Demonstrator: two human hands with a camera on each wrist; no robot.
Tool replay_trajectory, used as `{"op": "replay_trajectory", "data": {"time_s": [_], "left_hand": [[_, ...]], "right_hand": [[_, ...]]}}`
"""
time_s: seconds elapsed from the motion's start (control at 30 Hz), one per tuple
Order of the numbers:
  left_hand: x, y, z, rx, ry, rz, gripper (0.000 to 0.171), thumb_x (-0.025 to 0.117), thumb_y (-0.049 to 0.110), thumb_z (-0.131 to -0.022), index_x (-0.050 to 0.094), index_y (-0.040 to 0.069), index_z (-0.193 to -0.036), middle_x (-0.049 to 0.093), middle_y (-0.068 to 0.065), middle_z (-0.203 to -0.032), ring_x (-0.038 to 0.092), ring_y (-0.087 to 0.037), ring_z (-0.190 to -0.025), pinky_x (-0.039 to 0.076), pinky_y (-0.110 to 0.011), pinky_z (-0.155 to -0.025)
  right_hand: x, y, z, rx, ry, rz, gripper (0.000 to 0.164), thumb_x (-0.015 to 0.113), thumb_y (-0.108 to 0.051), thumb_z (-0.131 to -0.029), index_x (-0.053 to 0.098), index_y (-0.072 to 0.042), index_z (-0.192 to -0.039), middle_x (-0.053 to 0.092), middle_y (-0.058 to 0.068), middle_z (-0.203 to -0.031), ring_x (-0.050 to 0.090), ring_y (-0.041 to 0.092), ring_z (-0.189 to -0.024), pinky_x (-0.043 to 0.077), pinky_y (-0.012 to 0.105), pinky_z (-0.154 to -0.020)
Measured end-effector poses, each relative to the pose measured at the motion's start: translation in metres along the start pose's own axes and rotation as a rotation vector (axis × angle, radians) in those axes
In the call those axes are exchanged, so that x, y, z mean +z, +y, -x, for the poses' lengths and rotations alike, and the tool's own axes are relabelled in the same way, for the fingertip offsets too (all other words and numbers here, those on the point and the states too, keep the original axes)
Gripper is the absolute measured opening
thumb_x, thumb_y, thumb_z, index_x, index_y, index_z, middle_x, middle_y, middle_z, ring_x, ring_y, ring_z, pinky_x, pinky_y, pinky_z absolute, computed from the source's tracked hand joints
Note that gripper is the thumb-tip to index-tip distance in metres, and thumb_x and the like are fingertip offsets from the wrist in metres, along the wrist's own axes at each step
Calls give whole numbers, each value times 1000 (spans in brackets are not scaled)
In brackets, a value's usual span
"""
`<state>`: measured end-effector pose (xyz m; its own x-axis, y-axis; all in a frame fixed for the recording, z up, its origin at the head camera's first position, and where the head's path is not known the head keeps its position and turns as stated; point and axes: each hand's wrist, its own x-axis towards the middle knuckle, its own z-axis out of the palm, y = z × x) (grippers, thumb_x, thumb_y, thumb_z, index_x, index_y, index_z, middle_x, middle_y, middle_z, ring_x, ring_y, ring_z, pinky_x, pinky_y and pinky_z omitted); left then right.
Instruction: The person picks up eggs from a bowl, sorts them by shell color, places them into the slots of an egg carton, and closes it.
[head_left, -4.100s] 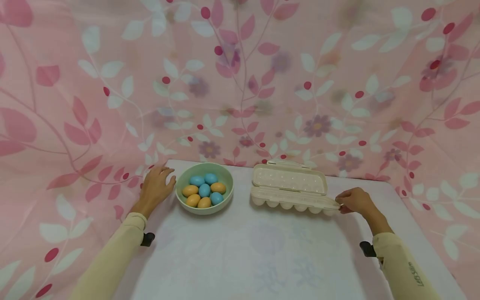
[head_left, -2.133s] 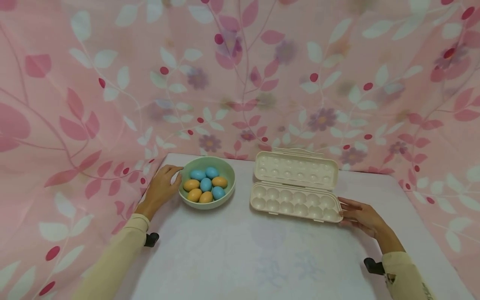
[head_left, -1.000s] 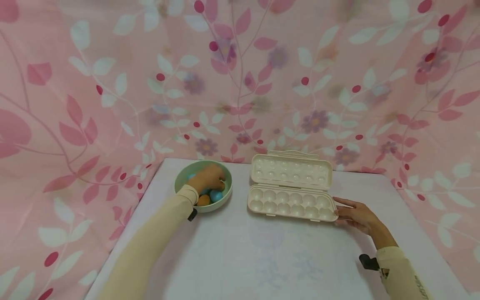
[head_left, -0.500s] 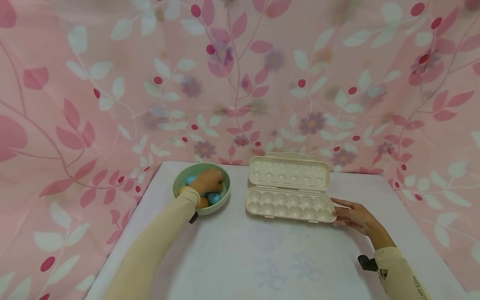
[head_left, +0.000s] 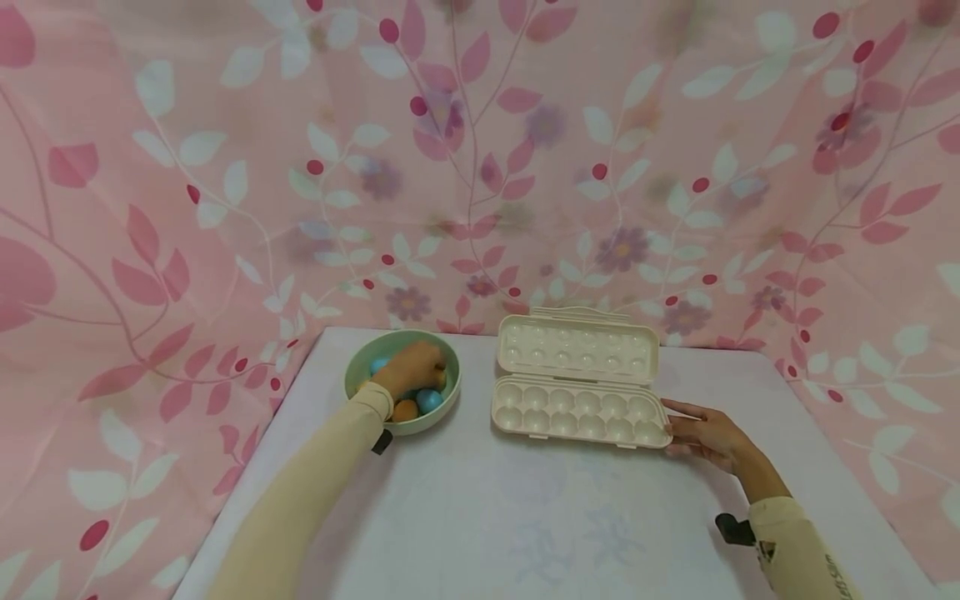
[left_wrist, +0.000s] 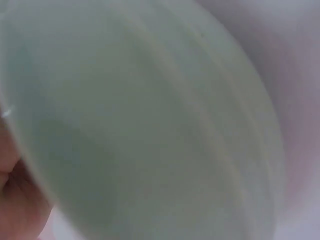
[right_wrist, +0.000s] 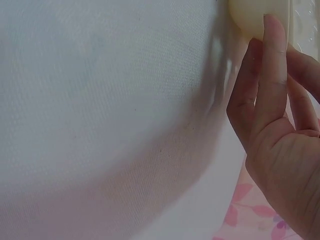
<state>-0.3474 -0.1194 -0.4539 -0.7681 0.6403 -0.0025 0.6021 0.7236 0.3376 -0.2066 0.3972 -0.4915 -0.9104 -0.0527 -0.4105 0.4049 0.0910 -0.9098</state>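
A green bowl (head_left: pixel 352 358) at the left of the table holds blue and orange eggs; one blue egg (head_left: pixel 430 402) and an orange egg (head_left: pixel 405 410) show at its near side. My left hand (head_left: pixel 408 371) reaches down into it from above, its fingertips hidden among the eggs. In the left wrist view, the bowl's pale outer wall (left_wrist: pixel 150 125) fills most of the picture. To the right lies a cream egg carton (head_left: pixel 577 412) with its lid (head_left: pixel 577 350) raised and its cups bare. My right hand (head_left: pixel 708 435) rests against the carton's right end, fingers mostly straight.
A white cloth (head_left: pixel 480 517) covers the table. Behind it and at both sides hangs a pink floral curtain (head_left: pixel 480 208). Dark wrist mounts (head_left: pixel 735 529) stick out from the sleeves.
The carton's lid has been opened from its half-raised state. My left hand has moved from beside the bowl to inside it. My right hand has stayed at the carton's end.
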Motion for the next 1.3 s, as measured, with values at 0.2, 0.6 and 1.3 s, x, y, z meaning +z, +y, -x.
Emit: {"op": "replay_trajectory", "data": {"time_s": [0.2, 0.6, 1.3], "left_hand": [[-6, -3, 6, 17, 41, 68, 21, 68, 1, -81, 57, 8, -65, 41, 4, -58, 39, -15, -58, 36, -28, -58], [-29, 8, 14, 6, 239, 139, 26, 70, 9, -89, 71, 2, -113, 69, -8, -97, 55, -22, -84, 47, -36, -75], [5, 67, -18, 113, 534, 335, 35, 81, 9, -80, 71, 1, -112, 71, -10, -101, 67, -20, -89, 57, -32, -77]], "right_hand": [[-1, 2, -2, -5, -9, -3, 69, 68, -7, -91, 32, -3, -151, 68, 11, -109, 68, 27, -94, 56, 39, -81], [-2, -1, -1, -8, -21, -23, 71, 67, -5, -91, 30, -2, -151, 68, 11, -105, 69, 27, -92, 56, 40, -81], [-3, 2, -1, -31, -43, -48, 71, 66, -3, -91, 28, -1, -151, 68, 12, -109, 68, 27, -95, 55, 41, -82]]}}
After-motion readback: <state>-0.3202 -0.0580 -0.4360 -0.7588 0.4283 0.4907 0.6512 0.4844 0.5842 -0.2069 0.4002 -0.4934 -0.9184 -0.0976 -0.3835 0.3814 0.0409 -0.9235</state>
